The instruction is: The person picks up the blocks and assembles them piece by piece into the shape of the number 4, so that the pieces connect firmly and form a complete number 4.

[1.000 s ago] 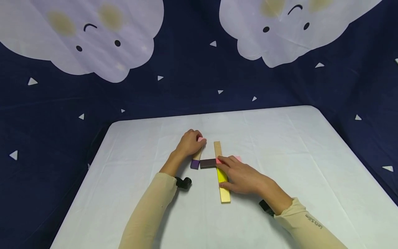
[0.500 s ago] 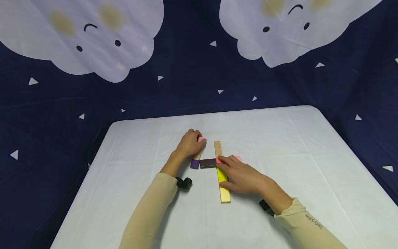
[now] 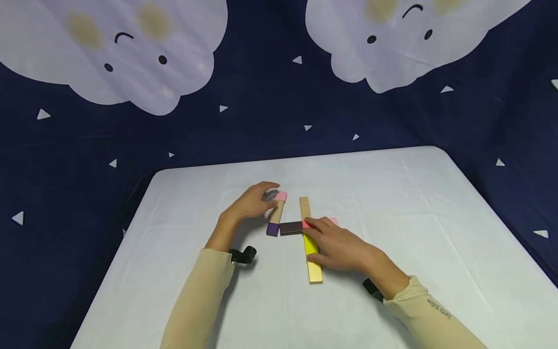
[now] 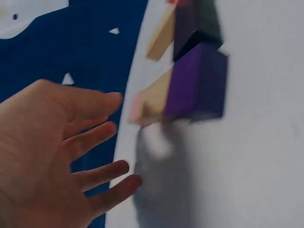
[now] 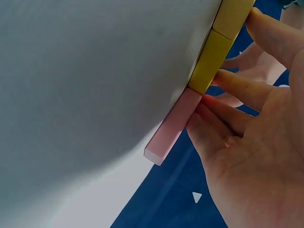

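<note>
In the head view my left hand is spread beside a short column: a pink block, a plain wood block and a purple block. Its thumb tip overlaps the wood block there, while the left wrist view shows all its fingers off the blocks. A dark brown block bridges to a longer column of a wood block, a red block, a bright yellow block and a pale yellow block. My right hand rests its fingertips on this column; a pink block juts out beneath.
All the blocks lie on a white-covered table. Behind its far edge hangs a dark blue cloth with clouds and small triangles. A black wrist camera sits at my left wrist.
My left hand has let go of the pink block at the column's far end and drawn slightly left, its fingers spreading. The right hand and the blocks stay put.
</note>
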`<state>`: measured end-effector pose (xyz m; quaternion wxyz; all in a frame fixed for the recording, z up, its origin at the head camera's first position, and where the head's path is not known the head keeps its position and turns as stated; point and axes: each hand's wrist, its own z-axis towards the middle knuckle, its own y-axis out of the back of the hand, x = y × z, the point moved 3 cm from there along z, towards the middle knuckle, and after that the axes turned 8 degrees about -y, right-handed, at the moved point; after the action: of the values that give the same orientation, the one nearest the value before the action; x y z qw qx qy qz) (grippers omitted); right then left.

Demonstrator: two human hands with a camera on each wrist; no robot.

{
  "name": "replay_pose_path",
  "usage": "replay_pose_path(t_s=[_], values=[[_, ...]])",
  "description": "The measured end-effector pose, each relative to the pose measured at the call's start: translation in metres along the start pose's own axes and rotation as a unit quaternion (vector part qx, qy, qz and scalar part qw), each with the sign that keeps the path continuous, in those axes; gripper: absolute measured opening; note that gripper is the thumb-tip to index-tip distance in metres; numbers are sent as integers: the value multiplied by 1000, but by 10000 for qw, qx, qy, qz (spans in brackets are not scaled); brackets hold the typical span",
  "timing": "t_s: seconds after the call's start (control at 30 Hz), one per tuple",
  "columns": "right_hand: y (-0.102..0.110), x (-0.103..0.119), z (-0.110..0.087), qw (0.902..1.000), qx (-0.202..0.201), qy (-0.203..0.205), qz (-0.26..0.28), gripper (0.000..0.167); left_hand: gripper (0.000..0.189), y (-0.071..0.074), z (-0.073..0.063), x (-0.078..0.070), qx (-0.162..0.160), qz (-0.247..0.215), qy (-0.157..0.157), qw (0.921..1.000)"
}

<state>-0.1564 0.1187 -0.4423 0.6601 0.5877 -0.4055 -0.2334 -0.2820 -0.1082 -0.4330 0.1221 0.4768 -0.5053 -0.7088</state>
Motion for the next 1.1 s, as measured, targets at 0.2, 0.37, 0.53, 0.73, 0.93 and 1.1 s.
replay_pose_path(t_s=[0.2, 0.37, 0.53, 0.73, 0.93, 1.1], values=[[1, 1, 1, 10000, 21, -10, -47, 72, 85, 9, -16, -3, 881, -257, 73, 9958], [2, 2, 1, 10000, 30, -35, -33, 72, 91, 4, -22, -6, 1562, 59, -87, 9877], [2, 3, 1, 10000, 48, -31, -33, 72, 88, 0, -24, -9, 1705, 488, -26, 9842], [3, 3, 1, 10000, 23, -36, -39, 72, 86, 1, -23, -12, 1627, 465, -7, 9856], [2, 2, 0, 10000, 53, -63, -14, 72, 86, -1, -23, -12, 1622, 463, 3, 9857], [3, 1, -1, 10000, 40, -65, 52, 71, 89, -2, -23, -12, 1528, 405, 189, 9872]])
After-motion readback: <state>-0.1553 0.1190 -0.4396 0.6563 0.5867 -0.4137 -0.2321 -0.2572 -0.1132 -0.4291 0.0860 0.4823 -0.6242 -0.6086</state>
